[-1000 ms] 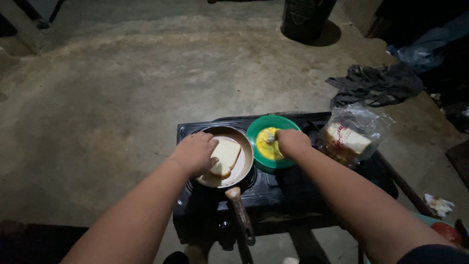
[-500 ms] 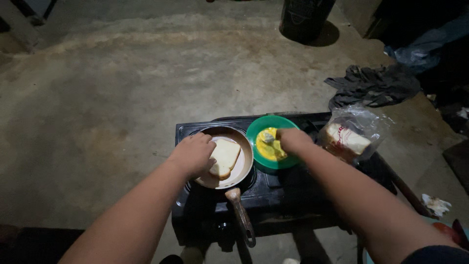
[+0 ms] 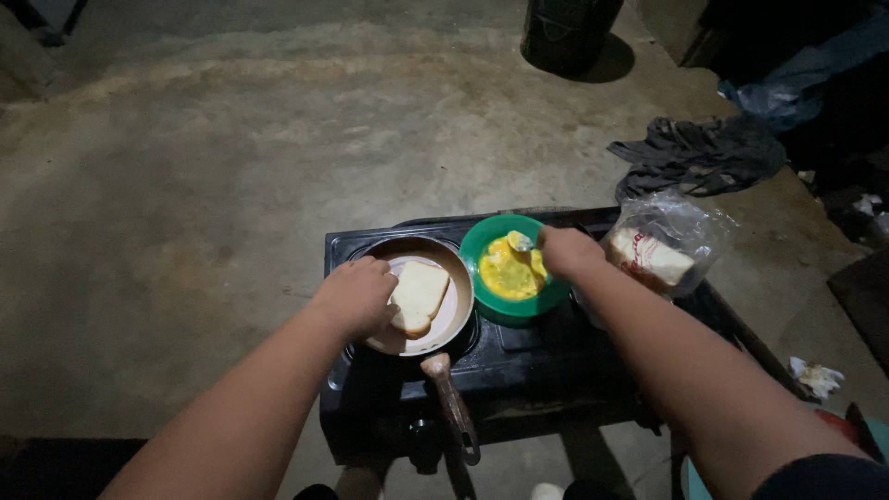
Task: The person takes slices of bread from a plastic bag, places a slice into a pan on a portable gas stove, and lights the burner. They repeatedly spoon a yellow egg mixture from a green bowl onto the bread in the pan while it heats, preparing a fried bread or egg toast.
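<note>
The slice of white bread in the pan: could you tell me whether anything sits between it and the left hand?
Nothing visible does: the left hand already rests on the slice of white bread in the round pan.

Makeshift cooking area in a bare, dim room. Evidence: black two-burner stove point(image 3: 519, 361) set low on a stained concrete floor point(image 3: 185, 185); frying pan point(image 3: 454, 315), green bowl point(image 3: 491, 306), bagged bread point(image 3: 662, 250). Crumpled dark cloth point(image 3: 694, 157) and dark bin point(image 3: 569, 32) on floor.

A crumpled dark cloth point(image 3: 694, 156) lies on the concrete floor point(image 3: 231, 167) at upper right, a dark bin point(image 3: 567, 32) stands at the top edge, and a crumpled white scrap point(image 3: 815, 376) sits lower right.
</note>
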Demonstrator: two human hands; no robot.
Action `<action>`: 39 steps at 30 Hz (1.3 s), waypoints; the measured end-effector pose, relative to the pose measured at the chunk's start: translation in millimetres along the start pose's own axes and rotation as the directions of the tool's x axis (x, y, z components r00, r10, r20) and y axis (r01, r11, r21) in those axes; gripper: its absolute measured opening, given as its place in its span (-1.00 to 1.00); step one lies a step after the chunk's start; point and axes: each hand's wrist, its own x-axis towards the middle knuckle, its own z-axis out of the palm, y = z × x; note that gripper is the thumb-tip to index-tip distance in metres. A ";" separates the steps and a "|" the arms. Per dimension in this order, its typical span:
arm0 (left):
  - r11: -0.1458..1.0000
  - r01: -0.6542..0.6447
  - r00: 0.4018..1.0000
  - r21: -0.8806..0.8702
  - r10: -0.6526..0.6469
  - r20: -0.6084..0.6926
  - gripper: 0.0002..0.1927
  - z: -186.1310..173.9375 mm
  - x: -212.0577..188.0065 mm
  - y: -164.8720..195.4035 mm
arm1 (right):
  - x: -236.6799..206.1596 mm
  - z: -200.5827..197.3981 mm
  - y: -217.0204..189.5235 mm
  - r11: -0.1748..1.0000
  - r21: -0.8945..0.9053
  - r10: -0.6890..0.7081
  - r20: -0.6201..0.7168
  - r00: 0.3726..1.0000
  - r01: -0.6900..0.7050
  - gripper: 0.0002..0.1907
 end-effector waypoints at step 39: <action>1.000 -0.022 0.999 0.002 0.022 -0.031 -0.68 -1.5 10.4 3.8 | -17.3 24.4 22.9 0.999 -0.002 -0.037 0.152 0.988 0.038 -0.69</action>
